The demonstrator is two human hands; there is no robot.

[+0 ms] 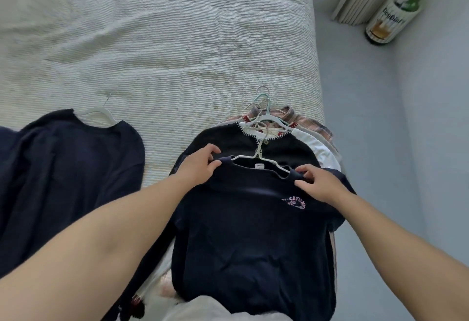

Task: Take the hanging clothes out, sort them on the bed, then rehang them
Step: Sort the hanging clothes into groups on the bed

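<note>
A navy sweatshirt [248, 239] with a small pink chest logo lies on top of a pile of hangered clothes at the bed's right edge, on a white hanger [261, 159]. My left hand [200, 168] pinches its left shoulder. My right hand [317, 183] grips its right shoulder. Under it lie a black cardigan [228, 143] with white stitched trim, a white garment [322, 150] and a plaid shirt [314, 125], their hanger hooks bunched together. A second navy top [66, 168] on a white hanger lies apart at the left.
The bed [165, 41] has a white ribbed cover stretching away ahead. Grey floor [368, 117] runs along the bed's right side. A printed cylindrical container [388, 21] stands by a white radiator in the far right corner.
</note>
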